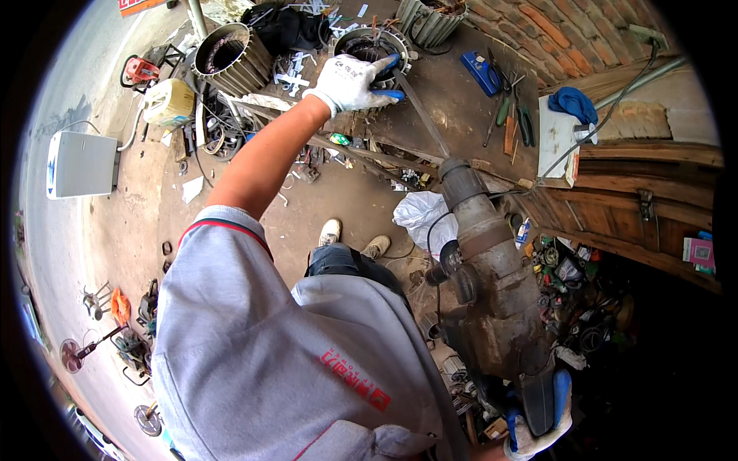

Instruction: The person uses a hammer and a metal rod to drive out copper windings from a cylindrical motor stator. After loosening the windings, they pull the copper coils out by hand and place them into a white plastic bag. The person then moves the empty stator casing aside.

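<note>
My right hand [544, 426], in a white glove with blue-coated fingers, is wrapped around the rear handle of a large, worn demolition hammer [500, 288]. Its long flat chisel bit [423, 115] points away from me, the tip reaching the rim of a finned motor stator [361, 40] on the workbench. Over the near side of that stator is my left hand [354, 83], gloved alike, with thumb and forefinger spread on either side of the bit's tip. Whether the left palm presses on the housing cannot be made out. Dark windings show inside the stator.
The wooden workbench [461, 127] holds a blue case [480, 73], pliers [526, 125] and screwdrivers. Another stator [231, 58] stands left, near a yellowish jug [169, 102]. A white plastic bag [424, 219] and heaped scrap lie below. A cable hangs beside the hammer.
</note>
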The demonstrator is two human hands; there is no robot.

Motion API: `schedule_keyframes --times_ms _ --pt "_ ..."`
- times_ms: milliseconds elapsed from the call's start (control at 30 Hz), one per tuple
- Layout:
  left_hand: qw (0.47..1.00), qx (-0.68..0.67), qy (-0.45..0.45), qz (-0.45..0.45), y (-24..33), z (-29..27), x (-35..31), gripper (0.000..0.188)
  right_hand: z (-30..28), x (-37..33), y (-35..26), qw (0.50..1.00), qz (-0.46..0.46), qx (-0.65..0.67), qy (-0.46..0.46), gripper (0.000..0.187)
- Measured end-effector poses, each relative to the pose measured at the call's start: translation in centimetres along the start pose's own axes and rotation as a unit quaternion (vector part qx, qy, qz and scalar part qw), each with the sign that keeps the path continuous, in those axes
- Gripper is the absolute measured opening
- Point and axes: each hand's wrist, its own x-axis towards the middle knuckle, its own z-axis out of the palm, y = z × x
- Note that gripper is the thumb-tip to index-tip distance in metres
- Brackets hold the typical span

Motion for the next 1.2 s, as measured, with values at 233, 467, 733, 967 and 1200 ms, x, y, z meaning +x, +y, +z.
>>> schedule_keyframes --times_ms 233,467,733,967,1200 --pt "0.982 0.031 0.034 -0.183 3.7 1.7 0.8 0.062 -1.4 -0.7 -1.5 0.981 0.189 -0.026 -0.042 0.066" --pt "0.987 0.035 0.123 -0.101 3.1 3.6 0.4 0.046 0.2 -1.2 -2.3 0.998 0.046 -0.035 -0.026 0.066" --pt "0.985 0.036 0.120 -0.115 2.6 4.0 0.3 0.040 0.4 0.4 -3.0 0.999 -0.004 -0.030 -0.041 0.066" --pt "0.981 0.039 0.120 -0.147 3.4 3.1 0.4 0.040 1.0 0.9 -3.0 0.995 0.073 -0.050 -0.040 0.072" --pt "0.981 0.024 0.123 -0.150 3.3 3.3 0.7 0.042 0.8 1.3 -2.4 0.995 0.072 -0.048 -0.043 0.071"
